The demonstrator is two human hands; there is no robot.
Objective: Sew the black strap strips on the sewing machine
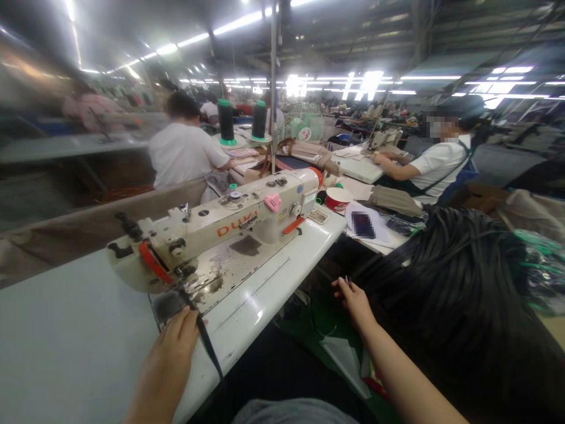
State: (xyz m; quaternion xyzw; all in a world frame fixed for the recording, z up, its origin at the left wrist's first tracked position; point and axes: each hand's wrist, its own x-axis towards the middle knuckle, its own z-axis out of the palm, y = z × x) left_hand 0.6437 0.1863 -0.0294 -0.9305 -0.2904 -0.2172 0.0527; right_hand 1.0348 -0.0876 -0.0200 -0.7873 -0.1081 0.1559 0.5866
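My left hand [174, 338] rests on the sewing machine's table with its fingers closed on a black strap [209, 347]. That strap runs from the needle area over the table's front edge and hangs down. Close ahead of these fingers is the needle end of the white sewing machine [251, 221], next to a dark flat piece [170, 305]. Off the table's edge to the right, my right hand [355, 301] is closed in the air around a small pointed metal tool [347, 281]; most of it is hidden by the fingers. Beyond it lies a big heap of black straps [450, 282].
Two thread cones [225, 122] stand behind the machine near a metal pole [273, 88]. A red-and-white tub [338, 199] and cloth pieces [395, 200] lie at the right. One co-worker [185, 144] sits ahead, another [441, 165] sews at the right.
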